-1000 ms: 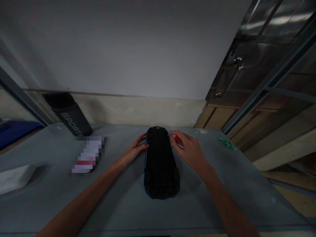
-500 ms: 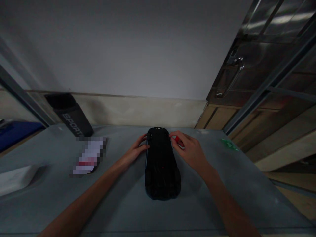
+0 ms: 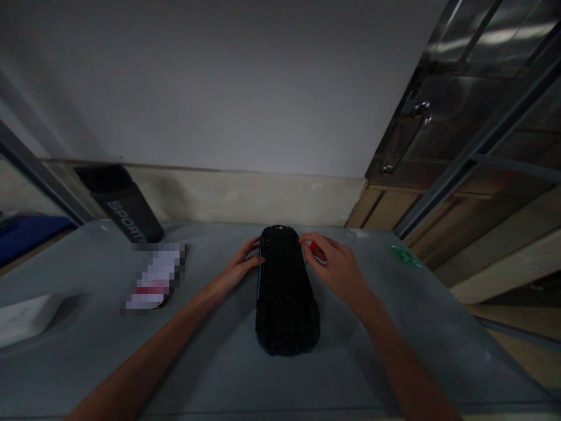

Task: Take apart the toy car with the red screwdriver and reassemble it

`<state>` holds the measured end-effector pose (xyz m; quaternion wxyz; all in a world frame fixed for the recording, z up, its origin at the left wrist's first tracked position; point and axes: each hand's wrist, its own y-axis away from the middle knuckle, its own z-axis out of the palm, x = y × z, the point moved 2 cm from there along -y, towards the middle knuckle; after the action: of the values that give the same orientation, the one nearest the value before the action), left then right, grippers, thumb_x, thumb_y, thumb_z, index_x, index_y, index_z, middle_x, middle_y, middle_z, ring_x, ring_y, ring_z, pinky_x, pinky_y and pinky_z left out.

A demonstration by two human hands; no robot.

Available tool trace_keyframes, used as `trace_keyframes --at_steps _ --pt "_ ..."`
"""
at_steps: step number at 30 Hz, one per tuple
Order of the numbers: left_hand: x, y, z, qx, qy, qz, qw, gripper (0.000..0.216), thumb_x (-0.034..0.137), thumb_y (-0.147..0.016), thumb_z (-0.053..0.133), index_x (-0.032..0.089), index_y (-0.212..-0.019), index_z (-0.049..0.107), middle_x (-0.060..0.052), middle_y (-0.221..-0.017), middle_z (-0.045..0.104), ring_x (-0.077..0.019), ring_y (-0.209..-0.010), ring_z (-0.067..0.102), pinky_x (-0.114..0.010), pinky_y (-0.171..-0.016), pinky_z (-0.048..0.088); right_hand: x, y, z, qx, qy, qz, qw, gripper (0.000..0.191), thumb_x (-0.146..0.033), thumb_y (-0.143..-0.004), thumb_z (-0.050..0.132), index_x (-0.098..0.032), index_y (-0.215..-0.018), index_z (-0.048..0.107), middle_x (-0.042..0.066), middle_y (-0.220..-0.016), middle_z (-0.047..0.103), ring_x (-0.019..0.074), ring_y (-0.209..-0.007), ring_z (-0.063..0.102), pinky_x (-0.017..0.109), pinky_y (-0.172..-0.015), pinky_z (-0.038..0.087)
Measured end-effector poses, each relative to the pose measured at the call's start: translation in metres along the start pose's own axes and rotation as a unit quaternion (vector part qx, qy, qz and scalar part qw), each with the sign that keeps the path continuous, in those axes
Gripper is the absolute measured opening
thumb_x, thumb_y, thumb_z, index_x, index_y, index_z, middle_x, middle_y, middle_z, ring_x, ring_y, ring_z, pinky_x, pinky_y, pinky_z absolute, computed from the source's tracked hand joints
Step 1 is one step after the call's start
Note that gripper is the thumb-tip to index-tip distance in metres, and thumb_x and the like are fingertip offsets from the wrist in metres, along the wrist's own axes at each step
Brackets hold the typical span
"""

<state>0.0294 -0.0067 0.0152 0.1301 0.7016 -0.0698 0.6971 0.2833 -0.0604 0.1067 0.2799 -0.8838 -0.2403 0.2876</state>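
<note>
A black toy car lies upside down on the grey table, its wheels and dark underside facing up. My left hand grips its left side near the far end, thumb on the edge and fingers around the far left wheel. On the other side, my right hand is closed, with its fingertips pinched at the far right wheel. A small red object shows between those fingers; most of it is hidden, so its kind is unclear.
A dark bottle marked SPORT stands at the back left, with a phone whose screen is blurred out in front of it. A white object sits at the left edge. Green crumpled plastic lies right. The wall bounds the back.
The view has shifted very slightly. Both hands and the toy car keep their places relative to each other.
</note>
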Motion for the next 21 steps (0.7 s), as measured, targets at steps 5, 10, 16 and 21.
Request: trace_keyframes --at_steps 5,10,16,21 --pt "-0.0023 -0.0019 -0.0004 -0.004 0.008 0.008 1.0 0.078 0.042 -0.082 0.079 0.034 -0.158 0.06 -0.006 -0.176 0.053 -0.04 -0.162 0.048 -0.053 -0.134 0.039 -0.0012 -0.0004 -0.0013 -0.007 0.0 0.001 1.0 0.021 -0.021 -0.104 0.054 -0.027 -0.111 0.073 0.002 -0.091 0.08 0.0177 -0.066 0.07 0.03 -0.073 0.057" --pt "-0.0018 -0.0008 0.0007 -0.006 0.007 0.0 1.0 0.078 0.041 -0.085 0.077 0.034 -0.16 0.057 -0.007 -0.177 0.051 -0.0377 -0.159 0.052 -0.052 -0.132 0.042 -0.0006 0.0003 -0.0004 0.001 -0.004 0.0 1.0 0.021 -0.021 -0.104 0.054 -0.026 -0.111 0.073 0.003 -0.092 0.081 0.0181 -0.067 0.07 0.031 -0.073 0.057" --pt "0.001 -0.0001 0.0015 0.0 0.009 -0.003 1.0 0.078 0.041 -0.083 0.077 0.033 -0.159 0.059 -0.008 -0.175 0.052 -0.0387 -0.158 0.054 -0.053 -0.13 0.044 -0.0004 0.0006 -0.0007 -0.006 -0.002 -0.005 1.0 0.021 -0.021 -0.105 0.055 -0.027 -0.111 0.073 0.003 -0.093 0.081 0.0182 -0.067 0.071 0.03 -0.072 0.057" --pt "0.0019 0.0006 0.0012 0.008 0.003 -0.001 1.0 0.077 0.041 -0.083 0.078 0.032 -0.158 0.061 -0.009 -0.175 0.054 -0.0389 -0.16 0.052 -0.051 -0.13 0.043 -0.002 0.0002 -0.0019 -0.007 -0.001 -0.002 1.0 0.021 -0.02 -0.105 0.055 -0.027 -0.112 0.073 0.003 -0.096 0.082 0.0178 -0.067 0.071 0.03 -0.071 0.057"
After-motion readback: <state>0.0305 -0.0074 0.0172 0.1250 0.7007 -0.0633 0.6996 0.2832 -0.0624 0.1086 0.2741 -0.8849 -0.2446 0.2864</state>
